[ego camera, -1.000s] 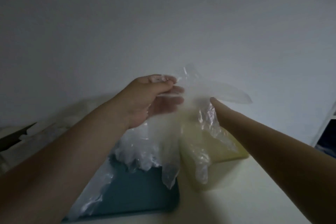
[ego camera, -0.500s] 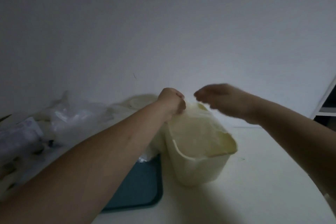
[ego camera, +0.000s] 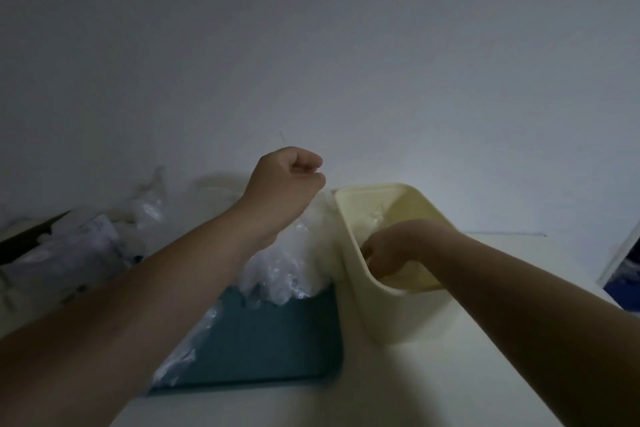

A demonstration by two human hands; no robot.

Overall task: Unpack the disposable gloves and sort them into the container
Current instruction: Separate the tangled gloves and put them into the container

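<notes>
My left hand (ego camera: 287, 180) is raised just left of the cream container (ego camera: 363, 308), above its rim, with the fingers curled tight. The clear film of the disposable gloves (ego camera: 294, 263) peaks right up under it, so I take it to be pinching the top of that bunch, though the dim light hides the actual contact. The bunch hangs against the container's left wall, and its lower end trails onto the teal tray (ego camera: 270, 340), which lies left of the container and nearer to me. My right hand (ego camera: 388, 253) is sunk inside the container with the wrist at the rim; its fingers point down out of sight, so I cannot tell whether they are spread or closed on anything. A little crinkled film shows at the container's far inner wall, above that hand. These gloves will handle like almost nothing — feather-light, limp and slick, with layers that cling together and drag their neighbours along. I judge the best hold is a firm pinch at the cuff end, letting the fingers dangle, and feeding them in past the rim while the other hand presses them down. Loose wrappers (ego camera: 86, 246) lie well to the left of the container on the pale table (ego camera: 450, 392).
</notes>
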